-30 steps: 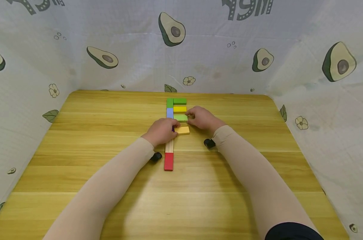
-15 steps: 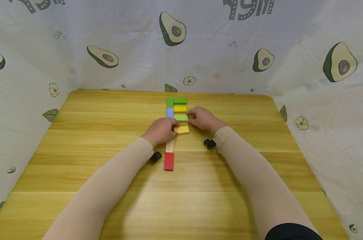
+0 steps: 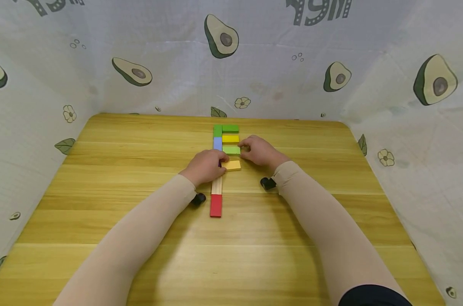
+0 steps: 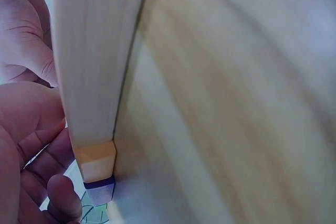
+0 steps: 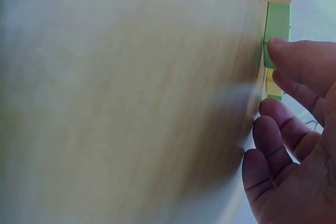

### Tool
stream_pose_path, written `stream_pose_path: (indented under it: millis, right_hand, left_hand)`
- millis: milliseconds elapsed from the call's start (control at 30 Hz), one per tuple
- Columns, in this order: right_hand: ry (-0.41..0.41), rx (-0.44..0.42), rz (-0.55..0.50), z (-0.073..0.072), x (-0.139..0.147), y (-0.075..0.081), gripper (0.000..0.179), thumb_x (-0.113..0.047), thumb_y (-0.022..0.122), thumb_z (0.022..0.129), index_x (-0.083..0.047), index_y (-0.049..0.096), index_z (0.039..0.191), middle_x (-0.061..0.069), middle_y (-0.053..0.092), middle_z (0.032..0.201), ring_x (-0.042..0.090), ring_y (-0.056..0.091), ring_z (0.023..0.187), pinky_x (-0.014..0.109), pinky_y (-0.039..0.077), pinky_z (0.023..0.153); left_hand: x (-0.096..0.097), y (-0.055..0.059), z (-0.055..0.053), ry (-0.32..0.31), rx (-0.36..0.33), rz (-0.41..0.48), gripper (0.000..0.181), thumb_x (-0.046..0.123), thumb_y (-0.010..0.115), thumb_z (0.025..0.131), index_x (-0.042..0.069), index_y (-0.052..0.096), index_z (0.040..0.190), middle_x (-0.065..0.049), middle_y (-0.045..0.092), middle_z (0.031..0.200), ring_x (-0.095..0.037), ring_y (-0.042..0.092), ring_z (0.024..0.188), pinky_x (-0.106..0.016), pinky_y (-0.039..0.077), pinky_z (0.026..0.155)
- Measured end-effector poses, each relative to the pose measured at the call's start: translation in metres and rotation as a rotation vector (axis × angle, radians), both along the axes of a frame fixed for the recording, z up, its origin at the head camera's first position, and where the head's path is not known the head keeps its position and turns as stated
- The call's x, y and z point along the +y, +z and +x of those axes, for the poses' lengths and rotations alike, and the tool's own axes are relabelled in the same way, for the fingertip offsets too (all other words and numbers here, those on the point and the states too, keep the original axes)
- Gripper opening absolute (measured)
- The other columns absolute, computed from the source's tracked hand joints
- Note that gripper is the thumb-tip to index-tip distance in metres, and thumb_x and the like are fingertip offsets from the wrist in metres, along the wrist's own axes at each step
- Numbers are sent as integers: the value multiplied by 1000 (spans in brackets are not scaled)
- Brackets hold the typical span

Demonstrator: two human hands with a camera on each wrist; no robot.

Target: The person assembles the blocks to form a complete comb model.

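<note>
On the wooden table [image 3: 292,238], coloured blocks lie flat in a column with shorter rungs off its right side. My left hand [image 3: 205,165] reaches across the column's middle, with thumb and forefinger at the left end of a light orange block [image 3: 232,165], pinching it. The natural wood block [image 4: 97,56], an orange block [image 4: 97,161] and a purple block [image 4: 100,190] show beside that hand in the left wrist view. My right hand [image 3: 259,151] sits at the rungs' right ends, fingers relaxed, its thumb touching the light green block [image 5: 278,22]. A yellow block [image 3: 230,139] lies just behind.
Green blocks [image 3: 230,128] form the far end of the column, with a blue block [image 3: 218,143] nearer. A red block [image 3: 216,205] ends it at the front. A white cloth with avocado prints [image 3: 170,97] hangs behind and beside the table.
The light orange block has shifted slightly left towards the column. Both hands stay almost in place, and the whole head view drifts very slightly.
</note>
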State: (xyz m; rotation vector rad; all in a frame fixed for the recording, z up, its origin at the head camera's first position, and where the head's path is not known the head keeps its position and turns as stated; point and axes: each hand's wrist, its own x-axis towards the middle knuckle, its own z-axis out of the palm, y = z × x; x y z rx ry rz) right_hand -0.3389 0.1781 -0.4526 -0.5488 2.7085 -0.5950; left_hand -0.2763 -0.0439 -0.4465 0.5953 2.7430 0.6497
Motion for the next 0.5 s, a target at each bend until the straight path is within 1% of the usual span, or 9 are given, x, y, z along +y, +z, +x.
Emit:
stream_pose_path:
  millis: [500]
  right_hand:
    - [-13, -14, -6, 1, 0, 1, 45, -21, 69, 102, -5, 63, 144, 20, 56, 146, 35, 55, 131, 49, 41, 121]
  left_hand:
    - [-3, -4, -2, 20, -8, 16, 37, 25, 70, 100, 13, 70, 135, -3, 70, 137, -24, 62, 130, -41, 46, 117]
